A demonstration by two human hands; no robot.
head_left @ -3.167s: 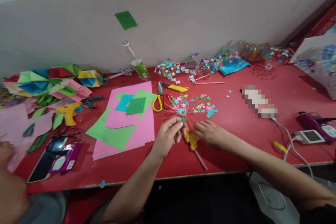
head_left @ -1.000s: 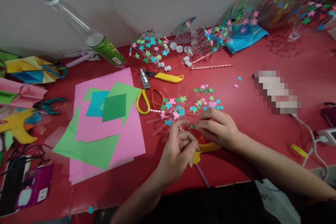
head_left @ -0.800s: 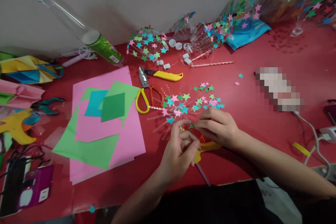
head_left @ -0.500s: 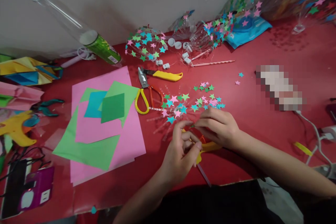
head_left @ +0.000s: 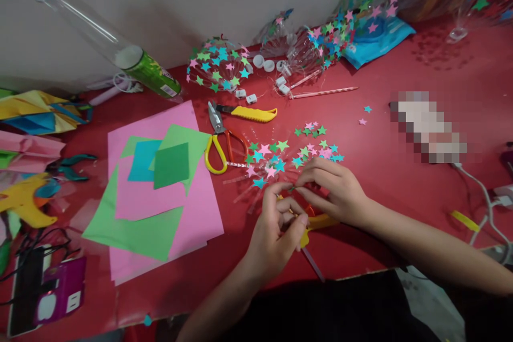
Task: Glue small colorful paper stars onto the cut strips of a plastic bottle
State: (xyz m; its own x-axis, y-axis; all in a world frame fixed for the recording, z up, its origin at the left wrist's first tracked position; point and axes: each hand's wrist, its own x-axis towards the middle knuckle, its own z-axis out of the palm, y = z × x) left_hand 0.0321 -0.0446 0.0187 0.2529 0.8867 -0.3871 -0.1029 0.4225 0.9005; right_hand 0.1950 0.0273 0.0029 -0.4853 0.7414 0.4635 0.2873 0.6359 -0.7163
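Observation:
Both hands meet over the near middle of the red table [head_left: 401, 69]. My left hand [head_left: 276, 232] is curled, its finger and thumb pinched on a thin clear plastic strip. My right hand [head_left: 334, 192] pinches a tiny green paper star against that strip's tip. Just beyond them lies a clear plastic fan studded with coloured stars [head_left: 267, 161], and loose paper stars [head_left: 318, 149] are scattered beside it. A yellow glue gun [head_left: 318, 223] lies partly hidden under both hands.
Yellow-handled scissors [head_left: 218, 141] and a yellow utility knife [head_left: 250, 113] lie beyond the stars. Pink and green paper sheets [head_left: 160, 187] sit left. A cut clear bottle [head_left: 120, 53], star-covered plastic pieces [head_left: 218, 67], folded paper shapes, pliers, cables and chargers ring the edges.
The view has closed in on the table. My right hand came off the glue gun and joined my left hand at the strip; over the last second both hands barely shifted.

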